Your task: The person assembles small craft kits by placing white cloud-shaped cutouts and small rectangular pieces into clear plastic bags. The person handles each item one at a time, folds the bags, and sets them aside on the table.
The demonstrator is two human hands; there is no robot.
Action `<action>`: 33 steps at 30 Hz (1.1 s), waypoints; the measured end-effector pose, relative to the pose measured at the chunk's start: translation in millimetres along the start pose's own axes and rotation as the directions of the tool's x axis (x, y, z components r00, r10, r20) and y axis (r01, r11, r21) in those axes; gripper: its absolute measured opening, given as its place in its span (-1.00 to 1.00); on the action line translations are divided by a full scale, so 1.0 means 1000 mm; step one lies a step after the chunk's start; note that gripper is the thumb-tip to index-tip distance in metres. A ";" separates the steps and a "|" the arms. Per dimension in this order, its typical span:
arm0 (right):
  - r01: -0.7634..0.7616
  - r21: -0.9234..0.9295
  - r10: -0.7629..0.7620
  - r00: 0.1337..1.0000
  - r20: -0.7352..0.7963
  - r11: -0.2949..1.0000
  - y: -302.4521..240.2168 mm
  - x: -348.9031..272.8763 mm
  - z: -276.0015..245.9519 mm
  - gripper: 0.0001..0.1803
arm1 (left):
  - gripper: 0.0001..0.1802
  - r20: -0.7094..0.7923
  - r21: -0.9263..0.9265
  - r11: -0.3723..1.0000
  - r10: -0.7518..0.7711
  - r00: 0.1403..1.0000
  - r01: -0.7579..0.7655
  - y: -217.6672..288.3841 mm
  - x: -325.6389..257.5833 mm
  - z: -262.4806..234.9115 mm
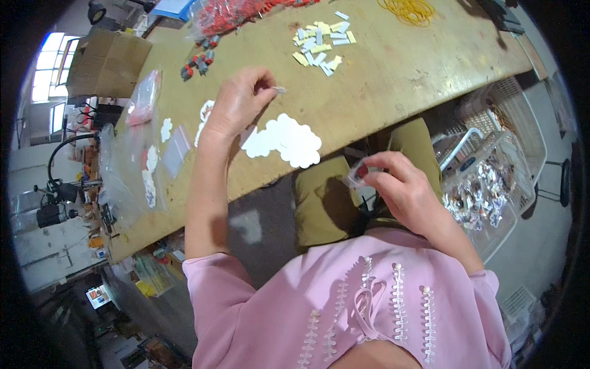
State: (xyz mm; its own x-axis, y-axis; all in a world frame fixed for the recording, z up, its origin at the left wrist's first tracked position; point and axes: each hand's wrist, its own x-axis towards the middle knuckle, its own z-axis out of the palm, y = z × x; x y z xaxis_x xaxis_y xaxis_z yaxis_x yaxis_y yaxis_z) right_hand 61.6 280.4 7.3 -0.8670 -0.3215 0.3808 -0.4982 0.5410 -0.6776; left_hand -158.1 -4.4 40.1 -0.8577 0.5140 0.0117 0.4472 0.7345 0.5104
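Observation:
My left hand [236, 101] hovers over the wooden table [381, 80], pinching a small pale slip [279, 90] between thumb and fingertips. Just right of it lies a heap of white round discs [284, 141] near the table's front edge. My right hand [399, 181] is below the table edge, over my lap, holding a small clear plastic bag [355, 175] with something red inside. Further back on the table sits a scatter of small yellow and grey slips [322, 44].
Red and grey small parts [200, 61] and a bag of red pieces [224, 15] lie at the back left. Yellow rubber bands [407, 9] rest far back. Clear bags [144, 98] lie left. A white wire basket [491, 178] with packed bags stands right. A cardboard box [107, 61] sits far left.

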 end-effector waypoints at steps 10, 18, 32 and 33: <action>0.048 -0.064 -0.052 0.997 -0.064 0.997 -0.004 0.008 0.006 -0.79 | -0.81 0.048 -0.767 0.641 0.020 0.999 0.024 0.115 -0.089 0.053; 0.070 -0.074 -0.074 0.996 -0.053 0.995 -0.008 0.009 0.003 -0.77 | -0.76 -0.148 -0.467 0.866 0.124 0.981 -0.180 0.121 -0.101 0.061; 0.010 -0.032 -0.011 0.999 -0.037 0.999 0.002 0.001 -0.001 -0.71 | -0.71 -0.343 -0.228 0.966 -0.200 0.918 0.125 -0.040 0.053 -0.002; 0.006 -0.043 -0.007 0.999 -0.037 0.999 0.004 0.000 0.000 -0.70 | -0.67 -0.430 -0.121 0.983 -0.177 0.885 0.137 -0.071 0.077 0.000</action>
State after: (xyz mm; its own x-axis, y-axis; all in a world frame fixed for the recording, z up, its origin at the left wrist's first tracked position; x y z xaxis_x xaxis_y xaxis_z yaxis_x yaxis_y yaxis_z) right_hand 59.4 282.4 5.2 -0.8632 -0.2962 0.4089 -0.5032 0.5719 -0.6479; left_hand -255.9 -16.7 4.5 -0.9475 0.1345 0.2901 0.2909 0.7391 0.6076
